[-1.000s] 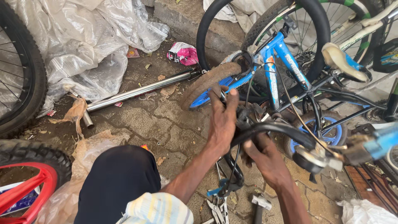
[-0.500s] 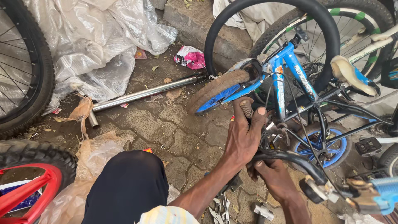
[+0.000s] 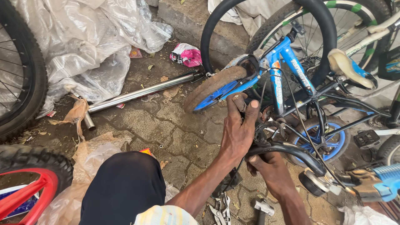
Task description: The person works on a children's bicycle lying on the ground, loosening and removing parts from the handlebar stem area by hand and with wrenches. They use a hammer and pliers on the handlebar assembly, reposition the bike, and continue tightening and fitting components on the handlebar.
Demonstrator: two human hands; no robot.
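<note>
L hand (image 3: 238, 132) pinches a small dark ribbed grip (image 3: 239, 101) betw thumb and fingers, just beside the blue kids bike frame (image 3: 278, 79). R hand (image 3: 271, 168) wrapped tight on black handlebar (image 3: 291, 151), below frame. Metal tube (image 3: 141, 92) well left of frame.

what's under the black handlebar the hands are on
Under the black handlebar sits the right hand, and below it paving with small pliers. What the palm grips is covered. The left hand rests above.
</note>
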